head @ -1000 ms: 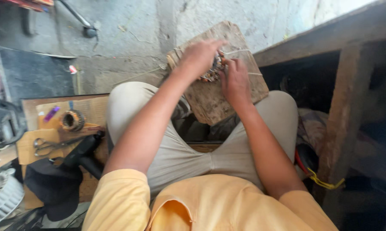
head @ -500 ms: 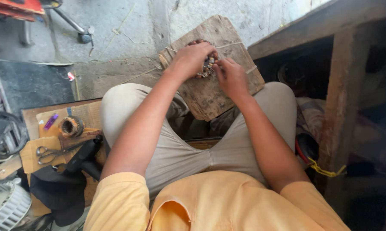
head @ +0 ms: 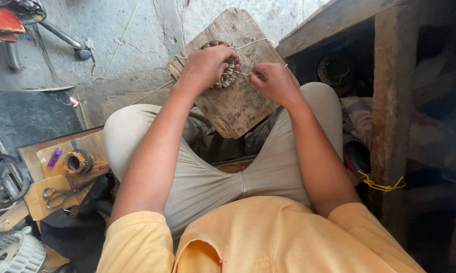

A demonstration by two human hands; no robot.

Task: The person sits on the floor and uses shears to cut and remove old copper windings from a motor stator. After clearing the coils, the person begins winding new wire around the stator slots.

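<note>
Left grip (head: 205, 65) clamps the coil ring (head: 230, 68) on the board (head: 238, 108); right grip (head: 271, 81) pinches its wire (head: 242, 74).

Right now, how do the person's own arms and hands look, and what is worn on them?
Both arms are bare from short yellow-orange sleeves down. The left hand and right hand wear no gloves; no watch, ring or bracelet shows.
</note>
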